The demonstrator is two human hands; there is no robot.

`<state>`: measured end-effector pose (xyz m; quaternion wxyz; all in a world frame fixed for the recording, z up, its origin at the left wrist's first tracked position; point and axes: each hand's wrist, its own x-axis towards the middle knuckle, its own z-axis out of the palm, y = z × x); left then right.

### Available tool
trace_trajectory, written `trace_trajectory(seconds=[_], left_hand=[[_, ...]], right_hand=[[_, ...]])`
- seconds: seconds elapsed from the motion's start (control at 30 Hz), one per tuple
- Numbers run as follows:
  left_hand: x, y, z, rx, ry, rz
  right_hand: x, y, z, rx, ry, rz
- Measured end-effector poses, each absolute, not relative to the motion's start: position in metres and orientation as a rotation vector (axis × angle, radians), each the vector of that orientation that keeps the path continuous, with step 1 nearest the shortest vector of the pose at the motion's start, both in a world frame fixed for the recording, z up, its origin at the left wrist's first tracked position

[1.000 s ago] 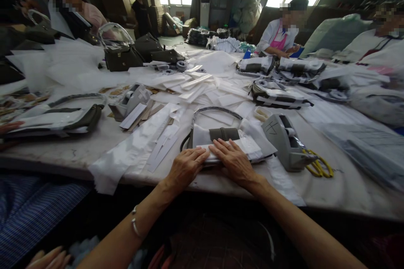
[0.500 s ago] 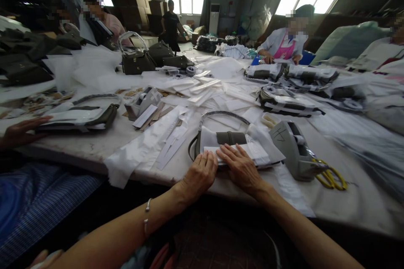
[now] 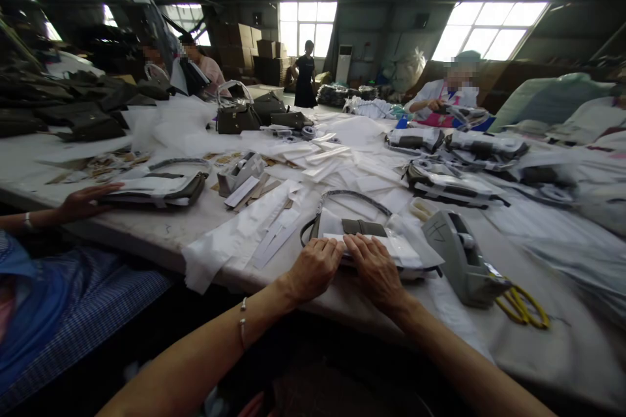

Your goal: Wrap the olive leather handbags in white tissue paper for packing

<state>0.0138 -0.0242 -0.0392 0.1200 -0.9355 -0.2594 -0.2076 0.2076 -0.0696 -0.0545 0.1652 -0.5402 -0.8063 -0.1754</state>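
Note:
A dark olive handbag (image 3: 359, 228) lies flat near the table's front edge, partly wrapped in white paper (image 3: 396, 247), its curved handle (image 3: 355, 196) arching away from me. My left hand (image 3: 315, 267) rests on the bag's near left side, fingers together and bent slightly over the paper. My right hand (image 3: 374, 268) lies beside it, fingers stretched flat on the paper strip. The two hands almost touch.
A grey tape dispenser (image 3: 460, 257) and yellow scissors (image 3: 523, 306) sit to the right. White paper strips (image 3: 264, 228) lie to the left. A neighbour's hand (image 3: 83, 201) presses another wrapped bag (image 3: 161, 185). More bags, paper and seated workers fill the far side of the table (image 3: 147, 231).
My head has lifted, so the ceiling and more of the room show. My hands stay on the wrapped bag, closer together. The neighbour's hand has reached onto the bag at the left.

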Motion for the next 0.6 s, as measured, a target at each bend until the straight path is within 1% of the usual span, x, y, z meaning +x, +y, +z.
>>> trace_trajectory(seconds=[0.13,0.27,0.47,0.53,0.6], left_hand=[[0.016,-0.031,-0.045,-2.628,-0.809,-0.654],[0.013,-0.034,-0.060,-2.415,-0.805,-0.780],[-0.001,-0.030,-0.079,-2.442,-0.692,-1.016],[-0.003,-0.030,-0.084,-2.458,-0.694,-1.068],[-0.003,-0.030,-0.088,-2.473,-0.698,-1.100]], right_hand=[[0.207,-0.065,-0.053,-1.434,-2.330,-0.529],[0.199,-0.067,-0.046,-1.398,-2.325,-0.476],[0.182,-0.077,-0.046,-1.458,-2.364,-0.412],[0.182,-0.077,-0.036,-1.574,-2.395,-0.264],[0.185,-0.071,-0.015,-1.679,-2.462,0.028]])
